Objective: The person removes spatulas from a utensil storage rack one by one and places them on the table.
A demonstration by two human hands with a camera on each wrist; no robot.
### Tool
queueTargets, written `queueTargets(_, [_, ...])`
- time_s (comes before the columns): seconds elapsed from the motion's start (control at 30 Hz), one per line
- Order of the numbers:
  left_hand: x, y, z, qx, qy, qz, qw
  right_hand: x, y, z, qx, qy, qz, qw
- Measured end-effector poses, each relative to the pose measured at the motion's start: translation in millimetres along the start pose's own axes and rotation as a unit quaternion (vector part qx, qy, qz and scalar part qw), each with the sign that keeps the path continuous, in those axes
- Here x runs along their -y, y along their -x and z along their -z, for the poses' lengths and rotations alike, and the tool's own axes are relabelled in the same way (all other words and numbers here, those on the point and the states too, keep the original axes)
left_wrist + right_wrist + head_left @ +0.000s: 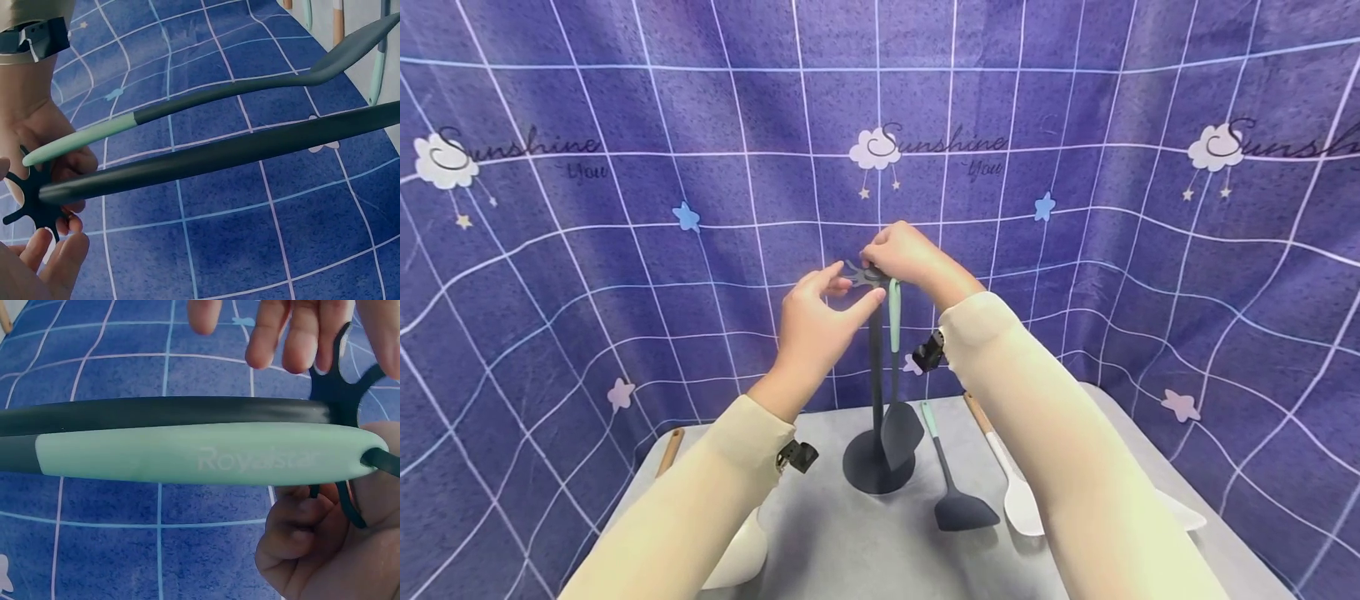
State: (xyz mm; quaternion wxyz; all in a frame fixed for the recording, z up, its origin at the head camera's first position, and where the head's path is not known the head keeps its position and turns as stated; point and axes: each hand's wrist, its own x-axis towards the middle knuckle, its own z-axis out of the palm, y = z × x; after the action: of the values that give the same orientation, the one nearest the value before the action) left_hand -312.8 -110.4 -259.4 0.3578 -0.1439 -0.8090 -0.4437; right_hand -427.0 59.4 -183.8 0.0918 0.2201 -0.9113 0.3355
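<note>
A black utensil rack stands upright on a round base, its top a ring of curved hooks. From one hook hangs a spatula with a mint-green handle and dark head; the hook passes through the handle's hole. My right hand grips the rack's top, fingers curled among the hooks; its exact hold is partly hidden. My left hand is beside the hooks on the other side, thumb and fingers spread apart. Its fingertips come close to the hooks; whether they touch I cannot tell.
On the grey table lie a mint-handled spatula and a white spoon with a wooden handle. A white utensil and a wooden handle show beside my left sleeve. Behind hangs a blue checked cloth.
</note>
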Motion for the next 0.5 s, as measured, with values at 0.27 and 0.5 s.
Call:
queueTargets(0.27, [-2.2, 1.6, -2.1, -0.014, 0.012, 0.003, 0.9998, 23, 35.2, 12, 0.005, -0.001, 0.009, 0.9999])
queueTargets(0.5, [5.6, 4.7, 4.7, -0.021, 0.023, -0.005, 0.9995, 26, 36.5, 13, 0.031, -0.024, -0.016, 0.9991])
